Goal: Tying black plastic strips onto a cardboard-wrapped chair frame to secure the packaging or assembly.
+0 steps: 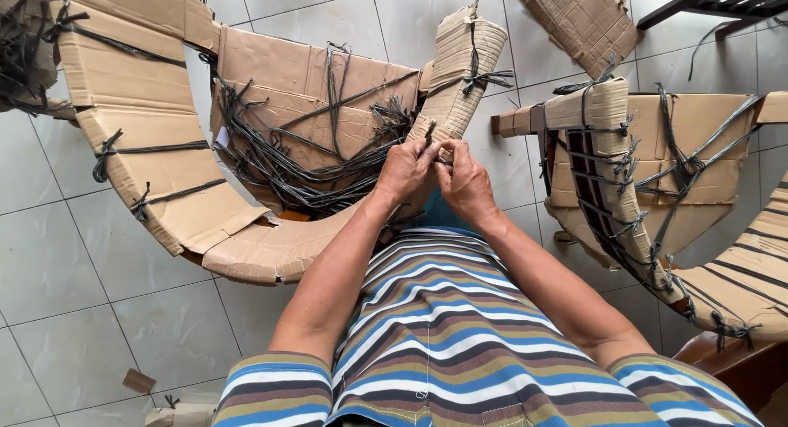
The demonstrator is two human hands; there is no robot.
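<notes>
Cardboard-wrapped arm (456, 66) in both hands (435, 174)

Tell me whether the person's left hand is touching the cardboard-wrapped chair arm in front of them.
Touching. The head view shows the left hand with its fingers pressed against the lower end of the cardboard-wrapped chair arm, beside the right hand.

Tiled floor (74, 254) carries cardboard-wrapped chairs (148, 123), a cardboard scrap (138, 381)

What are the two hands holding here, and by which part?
Both the left hand and right hand pinch a dark strap at the lower end of the cardboard-wrapped chair arm; their fingers meet at the tie.
</notes>
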